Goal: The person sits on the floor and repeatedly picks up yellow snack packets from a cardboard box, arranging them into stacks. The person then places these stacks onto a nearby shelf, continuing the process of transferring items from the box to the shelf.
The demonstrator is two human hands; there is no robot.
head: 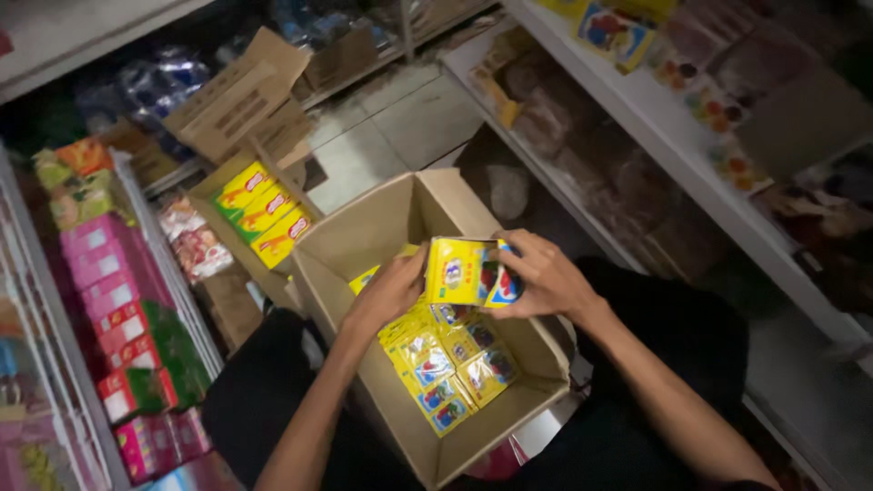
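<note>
inside open cardboard box (pixel 364 238), rows of yellow packets (pixel 450 359)

So the open carton (pixel 364 238) sits on the person's lap, packets (pixel 447 364) stacked inside it. Both hands hold a stack of packets (pixel 466 271) right above them, left hand (pixel 389 289) on its left, right hand (pixel 544 277) on its right. Behind-left sits another box (pixel 259 211), shelves (pixel 673 136) running along the right.
</note>
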